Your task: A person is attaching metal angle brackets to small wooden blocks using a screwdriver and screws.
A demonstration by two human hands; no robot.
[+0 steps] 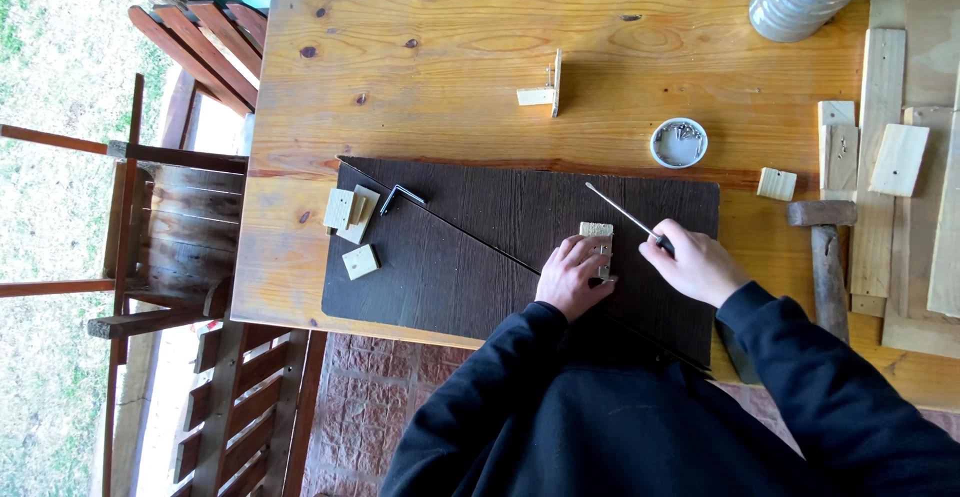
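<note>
The left hand (570,277) pinned the small wood block (597,242) flat-fingered, its grip not closed, while the right hand (697,262), closed on a thin screwdriver (625,215) angled toward 10 o'clock, risked slipping onto those fingers.

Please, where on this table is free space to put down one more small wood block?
The bare table left of the bracket, and the dark board between the small blocks and the left hand. The planks and hammer crowd the right.

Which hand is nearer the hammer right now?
The right hand. It holds a thin metal tool just left of the hammer; the left hand is farther left, resting on a small wooden block.
</note>
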